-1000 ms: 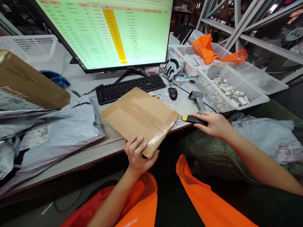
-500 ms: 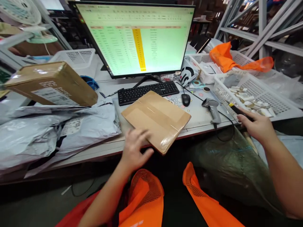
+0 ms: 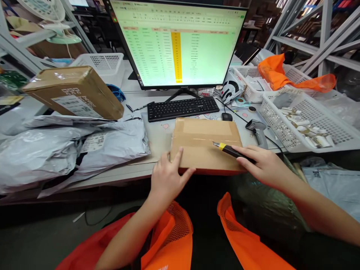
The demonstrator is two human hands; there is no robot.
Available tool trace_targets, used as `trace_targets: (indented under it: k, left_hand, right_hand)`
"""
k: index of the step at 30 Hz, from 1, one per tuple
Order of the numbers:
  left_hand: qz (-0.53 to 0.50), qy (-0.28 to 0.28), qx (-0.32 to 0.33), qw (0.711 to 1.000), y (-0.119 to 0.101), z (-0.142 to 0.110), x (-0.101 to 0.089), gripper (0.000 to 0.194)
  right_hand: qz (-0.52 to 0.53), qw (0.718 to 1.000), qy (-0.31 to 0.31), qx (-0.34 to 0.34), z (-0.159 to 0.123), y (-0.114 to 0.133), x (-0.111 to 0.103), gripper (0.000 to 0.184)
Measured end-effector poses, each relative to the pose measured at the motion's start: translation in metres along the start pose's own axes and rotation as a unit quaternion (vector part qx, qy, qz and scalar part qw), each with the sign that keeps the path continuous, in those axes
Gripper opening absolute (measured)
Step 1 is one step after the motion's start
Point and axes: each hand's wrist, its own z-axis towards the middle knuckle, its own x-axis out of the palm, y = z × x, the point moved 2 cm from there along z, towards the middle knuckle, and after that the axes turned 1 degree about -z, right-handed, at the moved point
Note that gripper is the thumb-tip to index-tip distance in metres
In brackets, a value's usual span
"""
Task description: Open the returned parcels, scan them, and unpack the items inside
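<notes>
A flat brown cardboard box lies at the desk's front edge, its long side now facing me, with clear tape across its top. My left hand rests at the box's front left corner, fingers spread and thumb along the near edge. In my right hand is a box cutter with a black handle and a yellow collar. Its metal blade points left, over the middle of the box.
A keyboard and monitor stand behind the box. A barcode scanner and white basket of small parts are to the right. Grey mailing bags and another carton fill the left side.
My right hand has brought the box cutter leftward from beside the basket to over the box. The box has turned square to the desk edge, and my left hand has settled on its corner.
</notes>
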Motion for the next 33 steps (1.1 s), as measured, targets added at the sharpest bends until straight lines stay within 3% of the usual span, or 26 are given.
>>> trace_targets:
  k: [5, 10, 18, 22, 27, 33]
  left_hand:
    - [-0.04, -0.055, 0.113, 0.991, -0.015, -0.014, -0.014, 0.052]
    - [-0.087, -0.017, 0.209, 0.974, -0.026, 0.005, -0.001, 0.05]
    - [-0.083, -0.028, 0.216, 0.972, -0.028, 0.01, 0.003, 0.049]
    - [-0.104, -0.038, 0.212, 0.971, -0.026, 0.012, 0.004, 0.048]
    - [-0.113, -0.038, 0.207, 0.971, -0.024, 0.013, 0.006, 0.047]
    - [-0.115, -0.04, 0.205, 0.971, -0.024, 0.011, 0.005, 0.05]
  right_hand:
    - [-0.074, 0.997, 0.031, -0.014, 0.015, 0.012, -0.001, 0.042]
    - [-0.078, 0.995, 0.057, -0.011, 0.017, 0.017, -0.007, 0.042]
    - [-0.084, 0.993, 0.084, 0.014, 0.03, 0.026, -0.014, 0.041]
    - [-0.047, 0.986, 0.159, 0.004, 0.055, 0.021, -0.034, 0.038]
    - [-0.035, 0.958, 0.28, 0.04, 0.099, 0.005, -0.054, 0.035]
    - [-0.076, 0.946, 0.313, 0.041, 0.119, 0.003, -0.059, 0.034]
